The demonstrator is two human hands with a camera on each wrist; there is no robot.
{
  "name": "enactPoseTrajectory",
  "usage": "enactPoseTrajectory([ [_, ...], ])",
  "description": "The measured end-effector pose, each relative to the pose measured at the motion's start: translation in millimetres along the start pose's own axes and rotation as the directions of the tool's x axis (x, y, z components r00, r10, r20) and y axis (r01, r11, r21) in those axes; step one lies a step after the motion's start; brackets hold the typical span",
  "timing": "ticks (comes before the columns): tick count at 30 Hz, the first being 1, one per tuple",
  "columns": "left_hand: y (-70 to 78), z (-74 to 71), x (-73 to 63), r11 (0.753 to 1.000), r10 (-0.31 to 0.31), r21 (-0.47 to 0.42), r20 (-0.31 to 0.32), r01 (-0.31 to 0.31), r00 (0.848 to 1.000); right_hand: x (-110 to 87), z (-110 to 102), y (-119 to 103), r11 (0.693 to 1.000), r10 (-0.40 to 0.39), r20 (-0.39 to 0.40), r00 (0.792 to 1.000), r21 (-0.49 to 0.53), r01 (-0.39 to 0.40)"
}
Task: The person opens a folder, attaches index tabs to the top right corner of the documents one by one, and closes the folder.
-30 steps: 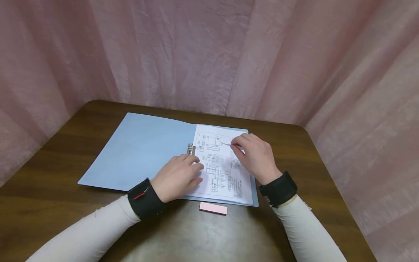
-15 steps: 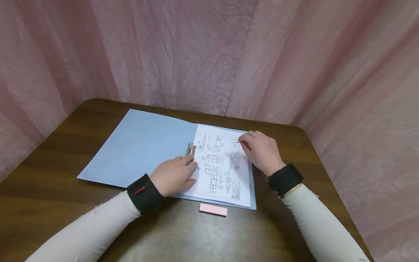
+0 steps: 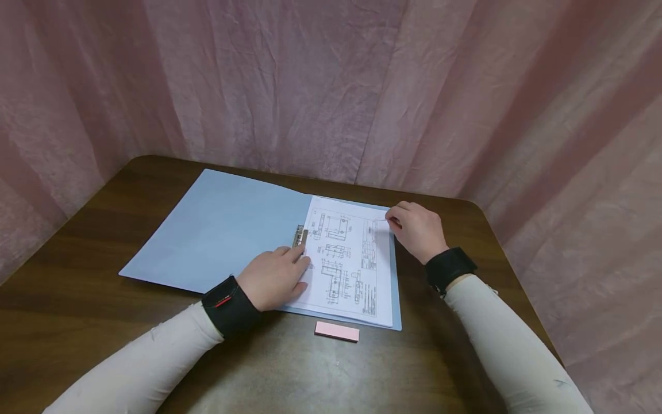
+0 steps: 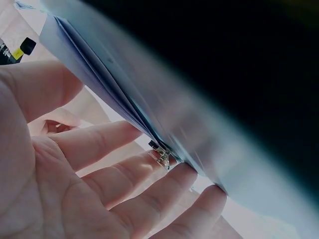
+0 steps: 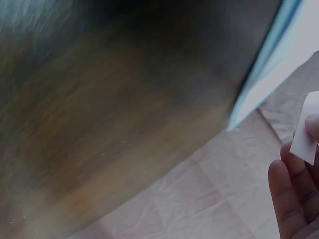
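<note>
A light blue folder (image 3: 227,224) lies spread on the table, with printed technical drawings (image 3: 349,247) stacked on its right side. My left hand (image 3: 273,280) rests at the inner edge of the sheets, its fingers extended and an index fingertip at the metal clip (image 3: 299,234). In the left wrist view, the fingertips lie along the folder and the clip (image 4: 162,154). Over the far right corner of the top sheet, my right hand (image 3: 418,230) pinches a small pale sticky note (image 5: 305,130) between thumb and fingers. Part of that hand is cut off in the right wrist view.
A thin pink sticky note pad (image 3: 337,331) lies on the brown wooden table (image 3: 331,379) just in front of the folder. Pink curtains (image 3: 320,86) hang behind the table and along its right side.
My right hand has moved right and slightly away with the sticky note, from over the drawing to the page's far right corner. The left hand has slid slightly left; the folder has shifted slightly.
</note>
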State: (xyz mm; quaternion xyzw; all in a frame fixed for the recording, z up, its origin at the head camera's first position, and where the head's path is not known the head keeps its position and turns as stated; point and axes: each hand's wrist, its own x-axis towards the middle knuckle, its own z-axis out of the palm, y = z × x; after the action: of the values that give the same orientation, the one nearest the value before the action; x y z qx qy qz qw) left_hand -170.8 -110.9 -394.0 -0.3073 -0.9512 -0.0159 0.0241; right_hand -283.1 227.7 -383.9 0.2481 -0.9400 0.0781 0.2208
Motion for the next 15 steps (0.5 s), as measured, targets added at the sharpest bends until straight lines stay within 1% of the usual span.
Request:
enactPoseTrajectory([
  [5, 2.1, -1.3, -0.8, 1.0, -0.004, 0.004, 0.008, 0.004, 1.0, 4.8, 12.8, 11.9, 0.999, 0.008, 0.002, 1.0, -0.042, -0.008],
  [11, 5.0, -1.5, -0.8, 1.0, -0.001, 0.016, 0.009, 0.001, 1.0, 13.1, 21.4, 18.9, 0.996, 0.044, 0.046, 0.998, -0.075, -0.04],
  [15, 5.1, -1.0, -0.7, 1.0, -0.003, 0.027, 0.002, 0.002, 1.0, 17.2, 25.7, 22.7, 0.995, 0.054, 0.062, 0.997, -0.09, -0.048],
])
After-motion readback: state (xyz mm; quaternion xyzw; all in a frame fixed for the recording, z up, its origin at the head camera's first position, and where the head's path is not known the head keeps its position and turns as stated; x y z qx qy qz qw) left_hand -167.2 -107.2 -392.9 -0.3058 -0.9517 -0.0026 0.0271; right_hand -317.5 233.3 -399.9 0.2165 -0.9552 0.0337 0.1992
